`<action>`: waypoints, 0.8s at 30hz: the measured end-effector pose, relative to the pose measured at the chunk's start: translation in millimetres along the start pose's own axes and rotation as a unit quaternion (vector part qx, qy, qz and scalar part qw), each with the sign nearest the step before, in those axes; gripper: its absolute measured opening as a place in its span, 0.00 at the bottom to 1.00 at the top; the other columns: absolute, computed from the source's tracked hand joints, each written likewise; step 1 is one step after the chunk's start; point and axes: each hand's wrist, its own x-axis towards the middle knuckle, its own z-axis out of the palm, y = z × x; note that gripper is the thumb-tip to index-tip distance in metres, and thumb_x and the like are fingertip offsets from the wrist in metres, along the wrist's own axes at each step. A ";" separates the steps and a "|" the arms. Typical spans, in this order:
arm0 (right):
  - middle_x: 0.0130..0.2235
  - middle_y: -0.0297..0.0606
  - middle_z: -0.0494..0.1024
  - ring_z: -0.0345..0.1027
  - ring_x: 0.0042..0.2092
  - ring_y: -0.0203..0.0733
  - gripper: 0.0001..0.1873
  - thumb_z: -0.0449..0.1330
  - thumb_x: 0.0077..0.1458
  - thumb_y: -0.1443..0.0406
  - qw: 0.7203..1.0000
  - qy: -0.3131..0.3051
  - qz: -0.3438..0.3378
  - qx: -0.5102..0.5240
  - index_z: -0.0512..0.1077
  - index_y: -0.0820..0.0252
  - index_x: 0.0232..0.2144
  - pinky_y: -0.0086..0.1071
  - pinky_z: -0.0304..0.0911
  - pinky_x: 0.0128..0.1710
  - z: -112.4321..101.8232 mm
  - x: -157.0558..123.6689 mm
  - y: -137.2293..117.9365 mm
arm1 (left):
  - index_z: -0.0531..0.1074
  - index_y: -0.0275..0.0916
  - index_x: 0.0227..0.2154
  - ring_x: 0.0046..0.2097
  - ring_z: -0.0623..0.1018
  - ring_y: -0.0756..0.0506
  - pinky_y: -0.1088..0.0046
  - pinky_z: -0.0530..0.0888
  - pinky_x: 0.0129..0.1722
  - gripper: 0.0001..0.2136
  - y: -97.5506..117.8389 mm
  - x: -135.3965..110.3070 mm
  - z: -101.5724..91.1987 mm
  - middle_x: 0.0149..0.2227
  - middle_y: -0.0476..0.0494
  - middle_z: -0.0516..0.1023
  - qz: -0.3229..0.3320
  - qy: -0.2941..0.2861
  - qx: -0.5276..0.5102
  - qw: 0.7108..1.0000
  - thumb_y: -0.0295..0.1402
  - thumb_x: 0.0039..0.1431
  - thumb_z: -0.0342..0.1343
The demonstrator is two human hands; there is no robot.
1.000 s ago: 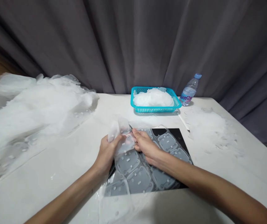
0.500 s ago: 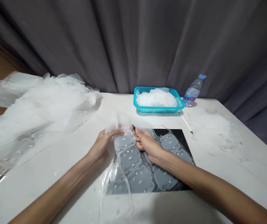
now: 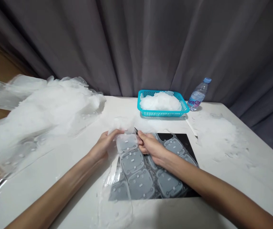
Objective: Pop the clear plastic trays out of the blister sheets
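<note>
Clear sheet (image 3: 127, 143) pinched by left hand (image 3: 104, 144); pointed tool (image 3: 136, 130) clasped by right hand (image 3: 152, 148); white pieces (image 3: 160, 102) heaped in basket (image 3: 162, 113); panels (image 3: 141, 183) still joined.

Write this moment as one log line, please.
left hand: holding translucent sheet | right hand: gripping pointed tool | black mat: under part of sheet | blue basket: holding white pieces

On the table (image 3: 258, 178), far side: basket (image 3: 162, 113), bottle (image 3: 197, 95) just right. Left: sheet pile (image 3: 43, 108). Near centre: plastic sheet (image 3: 136, 162) partly over board (image 3: 185, 140). Curtain (image 3: 150, 47) behind.
</note>
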 end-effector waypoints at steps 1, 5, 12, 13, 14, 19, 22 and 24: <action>0.16 0.18 0.53 0.36 0.15 0.24 0.28 0.64 0.62 0.46 1.000 -0.003 0.001 0.000 0.58 0.56 0.23 0.26 0.29 0.19 0.5 1.2 -0.9 | 0.80 0.33 0.29 0.21 0.80 0.41 0.71 0.73 0.21 0.13 -0.7 0.2 -0.3 0.22 0.40 0.82 0.004 0.001 -0.001 1.000 0.35 0.40 0.72; 0.16 0.18 0.52 0.36 0.16 0.24 0.27 0.60 0.67 0.48 1.000 -0.002 -0.011 0.008 0.58 0.57 0.23 0.26 0.29 0.19 4.3 3.9 -1.5 | 0.82 0.34 0.31 0.25 0.82 0.41 0.71 0.76 0.25 0.15 -1.3 0.3 -1.2 0.27 0.39 0.85 0.016 0.005 -0.003 1.000 0.35 0.40 0.74; 0.20 0.20 0.57 0.39 0.17 0.23 0.24 0.65 0.61 0.48 0.999 0.006 -0.042 0.030 0.63 0.59 0.27 0.24 0.33 0.19 7.5 1.1 2.8 | 0.83 0.30 0.37 0.32 0.85 0.39 0.69 0.81 0.33 0.21 -1.1 -4.4 4.7 0.36 0.32 0.87 0.002 -0.013 -0.010 1.000 0.38 0.41 0.78; 0.20 0.19 0.57 0.39 0.18 0.23 0.24 0.66 0.61 0.48 0.998 0.007 -0.045 0.032 0.63 0.59 0.28 0.24 0.33 0.19 7.8 0.7 3.3 | 0.83 0.30 0.37 0.32 0.85 0.39 0.68 0.82 0.32 0.22 -1.5 -4.8 5.6 0.36 0.32 0.87 -0.001 -0.008 -0.012 1.000 0.38 0.40 0.78; 0.20 0.19 0.57 0.39 0.18 0.23 0.24 0.66 0.60 0.48 0.998 0.008 -0.047 0.035 0.63 0.59 0.28 0.24 0.33 0.19 8.2 0.4 3.7 | 0.83 0.30 0.37 0.31 0.85 0.39 0.67 0.81 0.31 0.22 -2.0 -5.1 6.2 0.35 0.32 0.87 -0.003 -0.004 -0.013 1.000 0.39 0.40 0.78; 0.20 0.19 0.56 0.38 0.18 0.23 0.23 0.67 0.59 0.49 0.997 0.008 -0.061 0.047 0.66 0.60 0.30 0.25 0.32 0.19 9.8 -0.7 6.0 | 0.82 0.31 0.37 0.30 0.84 0.40 0.69 0.80 0.29 0.22 -3.3 -7.2 8.3 0.35 0.35 0.87 0.014 0.003 -0.010 1.000 0.38 0.39 0.78; 0.20 0.19 0.56 0.39 0.19 0.24 0.23 0.68 0.58 0.49 0.996 0.006 -0.073 0.057 0.67 0.61 0.30 0.24 0.33 0.19 9.9 -0.9 7.6 | 0.81 0.32 0.37 0.31 0.84 0.41 0.69 0.80 0.30 0.22 -2.3 -11.4 11.8 0.34 0.36 0.86 0.015 0.000 -0.015 1.000 0.37 0.40 0.77; 0.20 0.19 0.56 0.40 0.19 0.24 0.23 0.68 0.58 0.50 0.995 0.012 -0.076 0.066 0.67 0.60 0.29 0.24 0.34 0.19 9.9 0.0 7.7 | 0.81 0.32 0.36 0.30 0.83 0.42 0.70 0.80 0.30 0.21 -2.1 -14.8 15.3 0.32 0.38 0.86 0.017 -0.003 -0.025 1.000 0.37 0.39 0.77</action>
